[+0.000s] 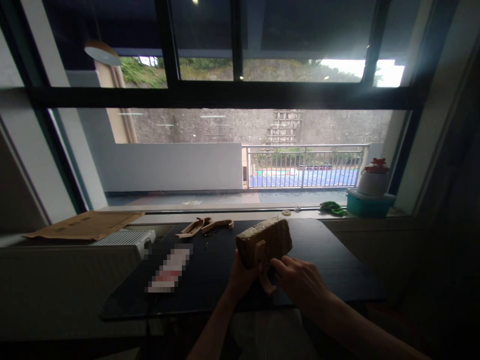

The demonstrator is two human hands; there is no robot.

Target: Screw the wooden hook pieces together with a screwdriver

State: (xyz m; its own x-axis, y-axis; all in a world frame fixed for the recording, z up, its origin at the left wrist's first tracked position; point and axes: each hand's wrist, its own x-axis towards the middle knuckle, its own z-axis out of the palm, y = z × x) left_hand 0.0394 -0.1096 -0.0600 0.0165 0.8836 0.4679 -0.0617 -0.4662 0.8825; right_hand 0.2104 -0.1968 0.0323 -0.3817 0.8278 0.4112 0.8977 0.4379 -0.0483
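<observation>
My left hand [242, 275] grips a brown, block-shaped piece [277, 237] with a pale, rough top, tilted above the dark table. A curved wooden piece [268, 286] lies against the block's near face, and the left fingers and thumb are wrapped round both. My right hand [300, 275] is closed beside them, its fingertips at the wooden piece. A thin dark thing shows at those fingertips, too small and dim to name. Two more curved wooden pieces [192, 228] lie at the table's far left, with small dark screw-like bits [206, 245] near them.
The dark table [337, 265] stands before a window sill. A blurred-out flat item [170, 270] lies on its left. Left of it, a cardboard sheet [86, 224] rests on a white radiator [125, 237]. Green cloth [333, 208] and a teal box [367, 205] sit on the sill.
</observation>
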